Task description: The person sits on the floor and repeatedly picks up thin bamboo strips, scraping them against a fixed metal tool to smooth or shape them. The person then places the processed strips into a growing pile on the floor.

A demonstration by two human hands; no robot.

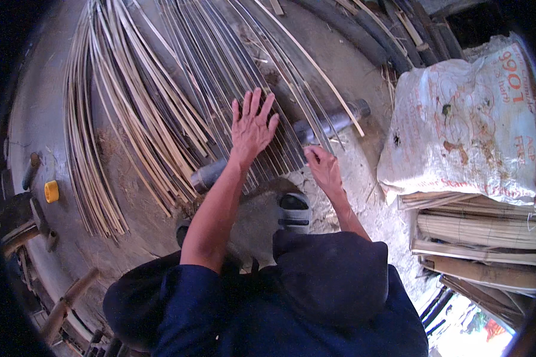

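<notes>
Looks like a rough workshop tbh: long strips (131, 71) fanned across the dusty floor (77, 256) left of the big white sack (464, 125), slats (482, 232) piled right by it, hammer-like tool (40, 217) far left of it.

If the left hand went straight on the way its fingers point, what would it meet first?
Most likely the long dark strips running just ahead of and beneath the left hand; whether it presses on them or hovers slightly is hard to tell.
</notes>
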